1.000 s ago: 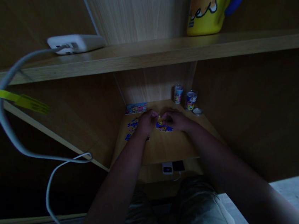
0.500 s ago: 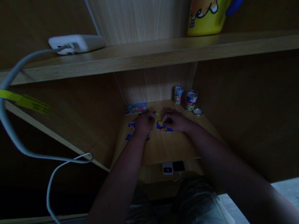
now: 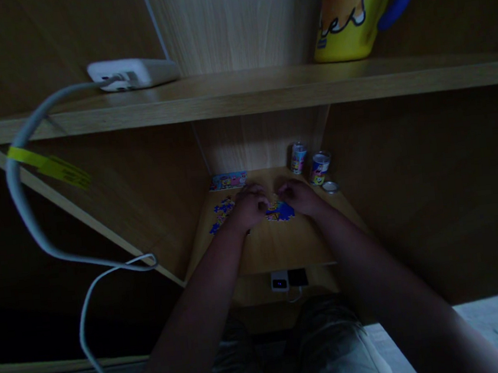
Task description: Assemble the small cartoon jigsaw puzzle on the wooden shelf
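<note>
A joined patch of blue and yellow jigsaw puzzle (image 3: 282, 211) lies on the wooden desk surface (image 3: 282, 248) between my hands. My left hand (image 3: 251, 205) is at the patch's left edge, its fingers curled together; what they pinch, if anything, is too dark and small to tell. Over the upper right of the patch, my right hand (image 3: 298, 196) has its fingertips drawn together, and their contents are hidden. Loose puzzle pieces (image 3: 221, 214) lie left of my left hand, some covered by it. A colourful picture card (image 3: 228, 181) lies behind them.
At the back right stand a printed can (image 3: 298, 159) and another can (image 3: 319, 169), with a round lid (image 3: 330, 187) in front. Overhead, a shelf (image 3: 240, 101) carries a white cabled box (image 3: 139, 73) and a yellow mug (image 3: 343, 28). Small devices (image 3: 280, 282) sit below the desk edge.
My left hand has moved right, to the joined patch. My right hand has shifted slightly up and right, uncovering more of the patch's blue area. The view has shifted slightly.
</note>
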`<state>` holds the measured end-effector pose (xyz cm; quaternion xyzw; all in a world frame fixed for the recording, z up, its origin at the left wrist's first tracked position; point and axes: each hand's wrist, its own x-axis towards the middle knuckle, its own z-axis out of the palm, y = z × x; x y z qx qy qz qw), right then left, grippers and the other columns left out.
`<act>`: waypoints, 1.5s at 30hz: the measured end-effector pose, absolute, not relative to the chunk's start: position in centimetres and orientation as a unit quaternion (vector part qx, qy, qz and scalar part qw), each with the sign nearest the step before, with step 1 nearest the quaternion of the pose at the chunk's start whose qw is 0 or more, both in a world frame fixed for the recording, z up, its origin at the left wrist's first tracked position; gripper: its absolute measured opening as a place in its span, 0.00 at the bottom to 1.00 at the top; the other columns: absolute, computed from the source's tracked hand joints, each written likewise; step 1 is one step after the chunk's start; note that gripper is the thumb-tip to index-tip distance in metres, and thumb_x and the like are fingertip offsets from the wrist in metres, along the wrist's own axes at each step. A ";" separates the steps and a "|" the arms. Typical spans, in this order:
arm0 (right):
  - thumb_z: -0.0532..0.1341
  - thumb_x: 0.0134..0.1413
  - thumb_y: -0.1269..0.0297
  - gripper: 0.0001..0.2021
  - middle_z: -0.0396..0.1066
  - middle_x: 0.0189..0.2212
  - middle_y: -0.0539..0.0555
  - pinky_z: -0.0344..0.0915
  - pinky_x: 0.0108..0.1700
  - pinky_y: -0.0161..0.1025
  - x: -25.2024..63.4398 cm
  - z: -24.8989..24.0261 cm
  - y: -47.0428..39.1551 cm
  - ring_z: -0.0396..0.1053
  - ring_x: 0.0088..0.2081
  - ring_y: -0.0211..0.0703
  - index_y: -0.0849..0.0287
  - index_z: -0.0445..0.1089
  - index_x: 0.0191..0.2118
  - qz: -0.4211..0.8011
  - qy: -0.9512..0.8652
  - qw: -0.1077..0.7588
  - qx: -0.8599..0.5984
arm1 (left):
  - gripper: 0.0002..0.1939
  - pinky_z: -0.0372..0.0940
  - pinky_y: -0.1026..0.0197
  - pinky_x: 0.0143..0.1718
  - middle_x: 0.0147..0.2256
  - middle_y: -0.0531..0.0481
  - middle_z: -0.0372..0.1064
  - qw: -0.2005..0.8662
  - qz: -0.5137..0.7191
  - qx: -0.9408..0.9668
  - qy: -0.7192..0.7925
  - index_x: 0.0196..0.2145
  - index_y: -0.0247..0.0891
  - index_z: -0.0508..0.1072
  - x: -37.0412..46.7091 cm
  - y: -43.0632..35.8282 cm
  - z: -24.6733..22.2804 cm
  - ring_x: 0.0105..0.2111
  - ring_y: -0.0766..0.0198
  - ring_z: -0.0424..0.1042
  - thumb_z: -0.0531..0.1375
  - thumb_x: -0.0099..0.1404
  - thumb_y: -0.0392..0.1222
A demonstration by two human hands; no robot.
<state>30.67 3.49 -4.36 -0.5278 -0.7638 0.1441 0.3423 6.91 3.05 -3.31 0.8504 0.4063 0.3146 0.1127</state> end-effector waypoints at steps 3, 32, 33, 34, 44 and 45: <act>0.64 0.69 0.68 0.08 0.84 0.49 0.61 0.75 0.59 0.49 31.0 -4.4 3.5 0.81 0.50 0.52 0.57 0.82 0.46 0.115 -0.770 0.340 -0.527 | 0.14 0.69 0.43 0.67 0.54 0.45 0.79 0.106 0.314 0.842 0.427 0.34 0.46 0.88 6.8 3.1 -3.5 0.59 0.51 0.76 0.65 0.63 0.27; 0.67 0.71 0.67 0.06 0.83 0.44 0.60 0.72 0.55 0.44 30.1 -4.0 3.5 0.79 0.48 0.52 0.57 0.84 0.46 0.072 -0.819 0.267 -0.504 | 0.05 0.68 0.47 0.61 0.42 0.48 0.80 0.114 0.317 0.885 0.322 0.37 0.45 0.85 6.5 3.9 -4.3 0.50 0.52 0.78 0.76 0.66 0.43; 0.68 0.71 0.66 0.06 0.83 0.45 0.60 0.72 0.54 0.44 30.0 -4.0 3.5 0.79 0.48 0.52 0.57 0.84 0.45 0.071 -0.811 0.260 -0.520 | 0.06 0.68 0.47 0.61 0.42 0.48 0.80 0.118 0.320 0.885 0.317 0.37 0.44 0.85 6.4 4.0 -4.4 0.51 0.52 0.78 0.76 0.66 0.44; 0.68 0.71 0.65 0.06 0.83 0.45 0.60 0.72 0.54 0.43 29.9 -4.0 3.5 0.79 0.47 0.52 0.58 0.84 0.45 0.069 -0.803 0.254 -0.535 | 0.06 0.68 0.47 0.60 0.42 0.48 0.80 0.122 0.321 0.886 0.312 0.36 0.44 0.85 6.4 4.1 -4.4 0.51 0.53 0.78 0.77 0.66 0.44; 0.66 0.76 0.59 0.12 0.83 0.50 0.64 0.70 0.53 0.40 30.4 -3.1 3.4 0.80 0.49 0.52 0.61 0.85 0.50 0.047 -0.774 0.189 -0.603 | 0.05 0.70 0.47 0.58 0.43 0.45 0.80 0.100 0.296 0.862 0.399 0.37 0.42 0.84 6.4 3.4 -3.6 0.49 0.50 0.78 0.73 0.70 0.44; 0.64 0.77 0.59 0.13 0.83 0.50 0.66 0.70 0.53 0.41 30.4 -2.9 3.3 0.80 0.49 0.53 0.61 0.85 0.50 0.040 -0.772 0.182 -0.607 | 0.05 0.70 0.46 0.59 0.43 0.45 0.80 0.092 0.294 0.857 0.413 0.37 0.42 0.83 6.4 3.3 -3.4 0.49 0.50 0.78 0.71 0.72 0.42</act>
